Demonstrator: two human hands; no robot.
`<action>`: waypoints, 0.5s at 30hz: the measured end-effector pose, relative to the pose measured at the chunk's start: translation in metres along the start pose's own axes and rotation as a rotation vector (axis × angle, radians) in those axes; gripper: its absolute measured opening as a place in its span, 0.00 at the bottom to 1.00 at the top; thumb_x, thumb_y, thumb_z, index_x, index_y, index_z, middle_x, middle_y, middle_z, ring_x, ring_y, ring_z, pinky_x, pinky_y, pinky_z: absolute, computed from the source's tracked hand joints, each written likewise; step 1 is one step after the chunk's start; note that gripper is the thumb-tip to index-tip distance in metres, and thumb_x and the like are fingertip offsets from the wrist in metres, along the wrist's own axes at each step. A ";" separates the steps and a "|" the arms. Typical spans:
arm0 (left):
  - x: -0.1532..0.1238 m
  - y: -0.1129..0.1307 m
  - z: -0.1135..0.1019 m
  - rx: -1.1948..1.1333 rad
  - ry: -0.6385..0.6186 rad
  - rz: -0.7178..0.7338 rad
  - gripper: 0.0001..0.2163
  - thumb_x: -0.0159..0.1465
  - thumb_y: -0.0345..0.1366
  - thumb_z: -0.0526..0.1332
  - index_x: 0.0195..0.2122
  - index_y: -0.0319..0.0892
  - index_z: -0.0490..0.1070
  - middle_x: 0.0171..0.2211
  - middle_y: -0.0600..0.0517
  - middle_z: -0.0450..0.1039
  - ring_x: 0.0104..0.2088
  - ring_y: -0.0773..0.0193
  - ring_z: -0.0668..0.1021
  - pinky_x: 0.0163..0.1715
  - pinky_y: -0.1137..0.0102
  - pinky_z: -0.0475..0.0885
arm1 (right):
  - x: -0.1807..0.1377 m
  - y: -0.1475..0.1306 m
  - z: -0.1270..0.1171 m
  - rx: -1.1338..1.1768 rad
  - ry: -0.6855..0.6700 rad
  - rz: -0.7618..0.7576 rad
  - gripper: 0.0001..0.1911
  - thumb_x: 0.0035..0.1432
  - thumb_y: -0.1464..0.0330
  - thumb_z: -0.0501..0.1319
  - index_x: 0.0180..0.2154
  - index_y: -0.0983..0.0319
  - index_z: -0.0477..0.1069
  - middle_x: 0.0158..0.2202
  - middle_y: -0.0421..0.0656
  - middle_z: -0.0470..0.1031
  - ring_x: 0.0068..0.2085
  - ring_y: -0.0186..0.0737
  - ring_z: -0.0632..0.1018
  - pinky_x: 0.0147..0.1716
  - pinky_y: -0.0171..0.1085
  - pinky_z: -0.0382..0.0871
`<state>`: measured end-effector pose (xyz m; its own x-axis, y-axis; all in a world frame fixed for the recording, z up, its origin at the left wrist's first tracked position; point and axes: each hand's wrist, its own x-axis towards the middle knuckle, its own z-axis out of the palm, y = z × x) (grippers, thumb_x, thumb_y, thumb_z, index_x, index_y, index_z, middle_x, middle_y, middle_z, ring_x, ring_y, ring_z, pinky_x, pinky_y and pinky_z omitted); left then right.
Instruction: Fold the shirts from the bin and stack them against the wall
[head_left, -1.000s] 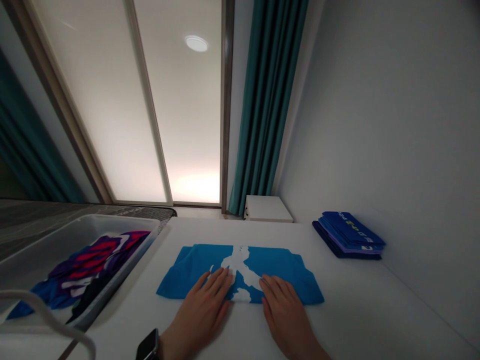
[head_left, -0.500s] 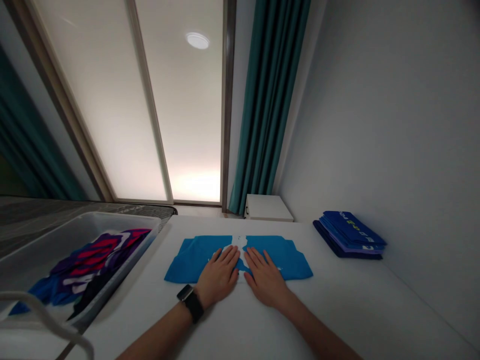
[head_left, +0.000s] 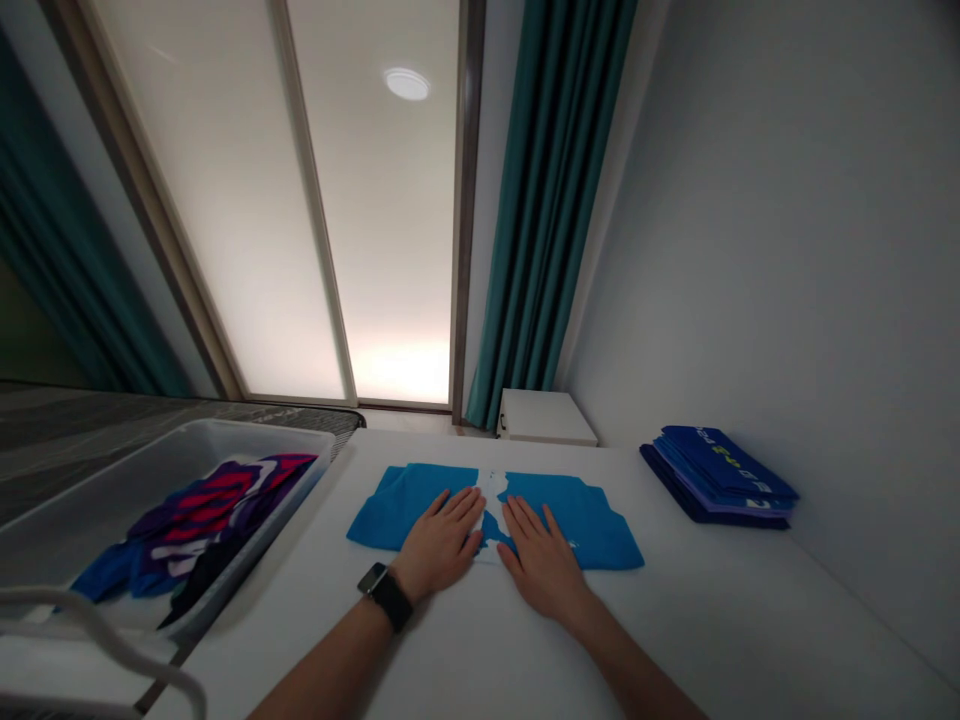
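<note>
frosted glass panels glow at the far side, with a teal curtain to their right and a plain wall filling the right. a low white cabinet sits beyond the far edge of the smooth white table.

on that table, near the middle, lies a folded blue garment with a white patch down its centre. it looks light, soft and limp, not fragile, perhaps a little slippery; i'd judge it best taken from beneath at both ends, so the layers don't slide apart. the left hand and right hand rest on it, palms down, fingers stretched out, either side of the patch, gripping nothing. a dark watch circles the left wrist.

at the left, a pale bin holds rumpled clothes; at the right, near the wall, is a stack of folded blue cloth.
</note>
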<state>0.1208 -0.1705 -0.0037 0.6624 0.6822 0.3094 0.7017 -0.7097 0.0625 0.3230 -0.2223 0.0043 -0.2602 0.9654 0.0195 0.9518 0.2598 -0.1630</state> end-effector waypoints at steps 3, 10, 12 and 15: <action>-0.013 -0.015 0.000 0.063 0.002 -0.149 0.23 0.71 0.43 0.45 0.65 0.43 0.58 0.65 0.48 0.57 0.65 0.56 0.60 0.64 0.54 0.54 | 0.000 -0.003 -0.003 -0.006 -0.025 0.022 0.34 0.68 0.52 0.36 0.68 0.63 0.45 0.70 0.43 0.42 0.69 0.43 0.45 0.66 0.51 0.33; -0.056 -0.060 -0.006 0.164 0.019 -0.360 0.26 0.70 0.47 0.45 0.64 0.38 0.59 0.65 0.44 0.57 0.65 0.54 0.59 0.63 0.57 0.58 | 0.000 -0.002 0.000 0.004 -0.049 0.047 0.36 0.67 0.49 0.33 0.68 0.62 0.42 0.70 0.41 0.41 0.69 0.43 0.43 0.66 0.51 0.31; -0.062 -0.062 -0.009 0.188 0.005 -0.375 0.27 0.70 0.47 0.45 0.64 0.37 0.59 0.65 0.44 0.56 0.66 0.54 0.57 0.63 0.56 0.56 | 0.001 0.000 0.002 0.000 -0.054 0.051 0.36 0.66 0.49 0.32 0.68 0.62 0.42 0.70 0.41 0.41 0.69 0.43 0.44 0.66 0.51 0.32; -0.064 -0.058 -0.011 0.211 -0.011 -0.426 0.27 0.70 0.47 0.44 0.64 0.36 0.58 0.66 0.44 0.53 0.67 0.52 0.56 0.63 0.55 0.56 | 0.001 0.001 0.004 -0.009 -0.060 0.048 0.37 0.66 0.48 0.32 0.68 0.62 0.42 0.70 0.41 0.40 0.69 0.43 0.43 0.66 0.51 0.31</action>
<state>0.0349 -0.1746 -0.0166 0.3057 0.9076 0.2878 0.9488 -0.3157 -0.0124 0.3227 -0.2207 0.0007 -0.2230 0.9736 -0.0476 0.9648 0.2135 -0.1537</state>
